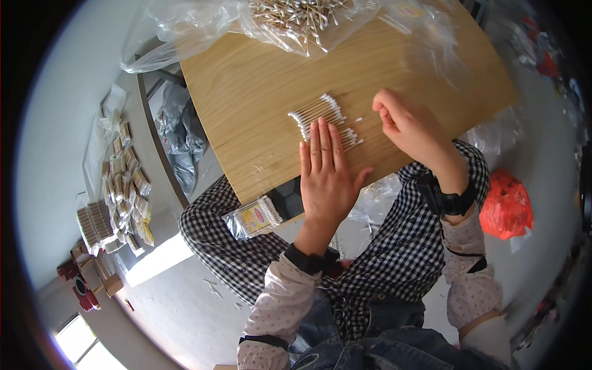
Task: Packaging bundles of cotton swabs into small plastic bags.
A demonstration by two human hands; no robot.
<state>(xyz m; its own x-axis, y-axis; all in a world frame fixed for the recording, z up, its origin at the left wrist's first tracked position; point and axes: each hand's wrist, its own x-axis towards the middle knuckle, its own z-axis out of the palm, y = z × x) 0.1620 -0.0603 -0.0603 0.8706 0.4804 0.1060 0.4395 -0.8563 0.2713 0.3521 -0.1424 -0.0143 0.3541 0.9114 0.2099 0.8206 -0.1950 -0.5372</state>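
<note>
The left hand (325, 176) lies flat, fingers together and extended, pressing on a row of white-tipped wooden cotton swabs (320, 117) at frame centre on the pale wooden board (246, 92). The right hand (410, 126) hovers just right of the row, fingers curled narrow; whether it pinches a swab cannot be told. A filled clear packet of swabs (256, 217) rests on the lap, lower centre. A clear plastic bag of loose swabs (296, 18) at top centre remains unsorted.
</note>
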